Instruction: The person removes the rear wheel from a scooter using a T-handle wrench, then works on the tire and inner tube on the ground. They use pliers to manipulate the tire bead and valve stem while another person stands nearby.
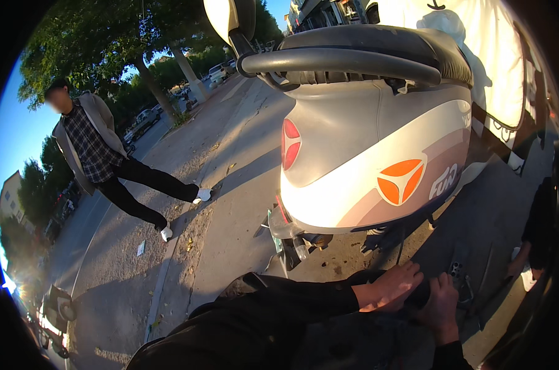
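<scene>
Low in front of me, my left hand [396,287] and my right hand [441,307] are close together, both with curled fingers. Between them is something dark, in shadow, that I cannot make out. Just beyond stands a grey and white scooter [347,142], its rear end toward the left, with orange emblems on its side panel. A black grab rail [347,60] curves around the back of its dark seat [365,38]. The scooter's wheel and underside are mostly hidden in shade. Beside my right hand, a small metal part with holes [456,269] lies on the ground.
At the left, a person [91,139] in a plaid shirt walks on the pavement. Another person's hand [518,260] reaches in at the right edge. A pale cover [489,55] hangs behind the seat. Trees [106,43] and parked cars [217,74] line the road.
</scene>
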`<state>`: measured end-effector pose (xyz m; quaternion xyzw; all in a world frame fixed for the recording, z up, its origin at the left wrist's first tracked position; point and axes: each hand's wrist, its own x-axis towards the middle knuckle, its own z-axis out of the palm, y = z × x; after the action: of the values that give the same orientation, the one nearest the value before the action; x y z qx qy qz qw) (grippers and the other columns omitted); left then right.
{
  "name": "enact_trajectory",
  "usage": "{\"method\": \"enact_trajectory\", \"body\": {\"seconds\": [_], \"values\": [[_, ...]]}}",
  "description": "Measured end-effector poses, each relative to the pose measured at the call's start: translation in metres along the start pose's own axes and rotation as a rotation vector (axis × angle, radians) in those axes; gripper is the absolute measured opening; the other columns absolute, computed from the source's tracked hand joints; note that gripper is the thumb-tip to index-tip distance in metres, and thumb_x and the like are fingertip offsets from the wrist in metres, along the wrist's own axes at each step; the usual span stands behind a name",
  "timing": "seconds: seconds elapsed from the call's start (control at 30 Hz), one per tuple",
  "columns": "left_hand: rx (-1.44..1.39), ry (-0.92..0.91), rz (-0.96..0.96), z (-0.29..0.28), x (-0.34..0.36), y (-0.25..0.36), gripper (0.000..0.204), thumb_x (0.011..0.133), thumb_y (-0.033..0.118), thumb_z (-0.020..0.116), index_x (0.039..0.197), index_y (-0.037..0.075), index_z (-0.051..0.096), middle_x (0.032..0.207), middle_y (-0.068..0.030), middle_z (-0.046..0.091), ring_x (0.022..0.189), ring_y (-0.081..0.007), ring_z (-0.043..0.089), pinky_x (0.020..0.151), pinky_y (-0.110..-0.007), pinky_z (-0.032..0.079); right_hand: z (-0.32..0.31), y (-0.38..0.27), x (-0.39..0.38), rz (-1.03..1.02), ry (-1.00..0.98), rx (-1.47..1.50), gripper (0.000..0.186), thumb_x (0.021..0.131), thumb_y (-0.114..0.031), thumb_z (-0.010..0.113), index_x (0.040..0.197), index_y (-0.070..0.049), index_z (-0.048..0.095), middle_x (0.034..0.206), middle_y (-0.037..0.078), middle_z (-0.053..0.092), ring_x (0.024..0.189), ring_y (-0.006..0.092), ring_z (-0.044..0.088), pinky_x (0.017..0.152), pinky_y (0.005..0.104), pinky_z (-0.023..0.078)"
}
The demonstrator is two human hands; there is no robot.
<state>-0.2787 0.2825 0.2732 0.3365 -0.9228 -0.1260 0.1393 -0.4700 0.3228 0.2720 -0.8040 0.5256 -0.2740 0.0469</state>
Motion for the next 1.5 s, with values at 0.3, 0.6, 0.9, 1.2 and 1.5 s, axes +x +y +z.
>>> {"method": "enact_trajectory", "body": {"seconds": [0.3,0.6,0.9,1.2,1.5], "values": [[-0.249,-0.102,-0.158,-0.018,-0.067,-0.04,0.096,0.073,0.027,0.089,0.147,0.0,0.034,0.142,-0.0237,0.041,0.13,-0.0433,0.047,0.107,-0.045,0.045,-0.025,-0.021,-0.008,0.164,-0.243,-0.192,0.081,0.054,-0.033,0.095,0.117,0.003,0.059,0.117,0.018,0.055,0.115,0.0374,0.053,0.103,0.0476,0.043],[-0.1,-0.175,-0.191,-0.026,-0.064,-0.056,0.079,0.072,0.024,0.088,0.133,-0.002,0.046,0.128,-0.0231,0.05,0.125,-0.0412,0.049,0.107,-0.046,0.044,0.045,-0.084,0.045,-0.184,-0.177,-0.371,0.037,0.081,-0.025,0.071,0.108,-0.003,0.063,0.108,0.012,0.06,0.108,0.027,0.057,0.088,0.0428,0.046],[-0.119,-0.105,-0.176,-0.024,-0.053,-0.035,0.058,0.074,0.021,0.085,0.118,0.002,0.052,0.111,-0.0146,0.057,0.104,-0.0332,0.06,0.088,-0.04,0.051,0.041,-0.056,0.035,-0.269,-0.091,-0.343,0.019,0.079,-0.019,0.066,0.093,-0.007,0.07,0.089,0.005,0.063,0.09,0.0219,0.061,0.063,0.0358,0.051],[-0.471,-0.191,-0.379,-0.012,-0.091,-0.052,0.089,0.072,0.024,0.091,0.143,0.002,0.043,0.138,-0.022,0.052,0.128,-0.0378,0.056,0.106,-0.043,0.047,0.002,-0.042,0.008,-0.188,-0.061,-0.279,0.041,0.067,-0.022,0.079,0.101,-0.003,0.066,0.1,0.01,0.064,0.097,0.0264,0.064,0.081,0.0371,0.053],[-0.149,0.056,0.054,-0.044,-0.016,-0.007,0.084,0.069,0.028,0.087,0.14,0.003,0.048,0.126,-0.0191,0.059,0.118,-0.0395,0.059,0.098,-0.046,0.05,-0.04,0.015,-0.046,0.338,0.028,-0.035,0.068,0.062,-0.023,0.092,0.118,0.0,0.062,0.111,0.015,0.067,0.108,0.0341,0.066,0.091,0.0406,0.055]]}}
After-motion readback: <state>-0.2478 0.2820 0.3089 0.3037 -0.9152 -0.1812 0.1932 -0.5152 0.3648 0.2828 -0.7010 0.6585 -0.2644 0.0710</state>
